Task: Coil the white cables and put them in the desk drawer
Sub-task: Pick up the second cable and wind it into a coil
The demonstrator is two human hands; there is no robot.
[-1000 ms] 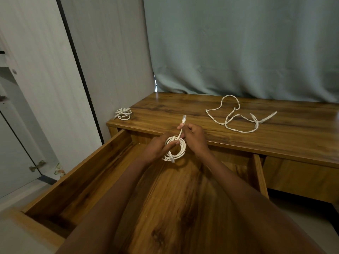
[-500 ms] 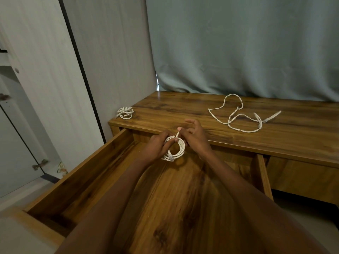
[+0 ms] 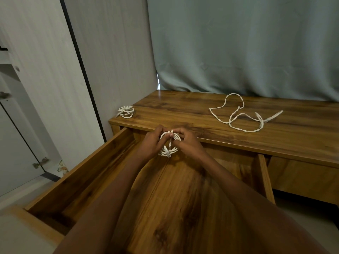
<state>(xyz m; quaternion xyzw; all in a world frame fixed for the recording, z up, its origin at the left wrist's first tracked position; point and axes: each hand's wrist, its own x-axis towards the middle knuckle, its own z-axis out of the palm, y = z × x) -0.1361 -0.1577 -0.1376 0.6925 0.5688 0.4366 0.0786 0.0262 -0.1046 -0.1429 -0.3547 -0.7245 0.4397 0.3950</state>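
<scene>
white cables numbered three. one coiled white round cable [image 3: 169, 143] sat between two hands, held above the back of the open wooden desk drawer [image 3: 88, 173], just in front of the desk edge. the left hand [image 3: 153, 143] curled its fingers round the coil's left side; the right hand [image 3: 189, 143] pinched the coil's right side, a clear plug end hanging across the loops. one small bundled white cable [image 3: 126, 111] lay on the far left corner of the brown wooden desk [image 3: 183, 109], well apart. one loose uncoiled white cable [image 3: 242, 114] sprawled on the desk to the right. one grey-green curtain [image 3: 238, 43] hung behind.
</scene>
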